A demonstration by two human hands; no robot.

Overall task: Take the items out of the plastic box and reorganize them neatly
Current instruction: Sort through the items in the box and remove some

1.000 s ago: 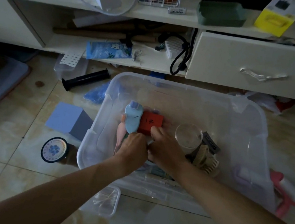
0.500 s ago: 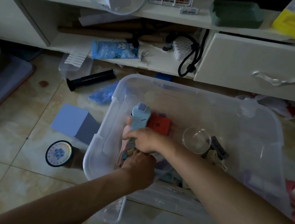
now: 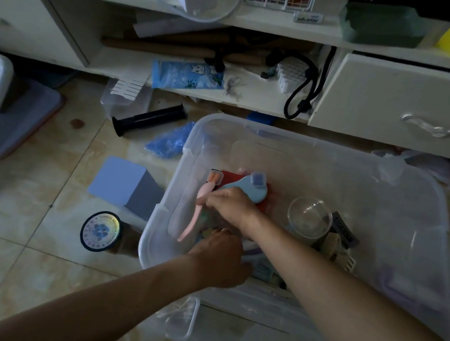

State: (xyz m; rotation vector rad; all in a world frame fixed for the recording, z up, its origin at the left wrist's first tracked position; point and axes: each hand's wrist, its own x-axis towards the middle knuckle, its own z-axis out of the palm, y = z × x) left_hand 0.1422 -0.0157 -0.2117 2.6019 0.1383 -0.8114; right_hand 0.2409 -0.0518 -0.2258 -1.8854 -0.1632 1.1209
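A clear plastic box (image 3: 405,195) stands on the tiled floor. Both hands reach into its left half. My right hand (image 3: 230,205) grips a light blue handheld device (image 3: 250,189) together with a pink long-handled brush (image 3: 198,210), above a red box (image 3: 234,179). My left hand (image 3: 220,253) is lower, its fingers curled down among small items at the box's near wall; what it touches is hidden. A clear glass cup (image 3: 309,217), a dark comb (image 3: 344,230) and a beige brush (image 3: 334,246) lie to the right inside.
On the floor to the left lie a blue-grey box (image 3: 126,182), a round tin (image 3: 101,231), a black tube (image 3: 148,119) and a blue bag (image 3: 169,139). A small clear lidded case (image 3: 180,317) sits near the box. White shelves and a drawer (image 3: 406,106) stand behind.
My right hand has tilted the blue device to the right over the red box, and the pink brush has come up with it. My left hand stays low in the box.
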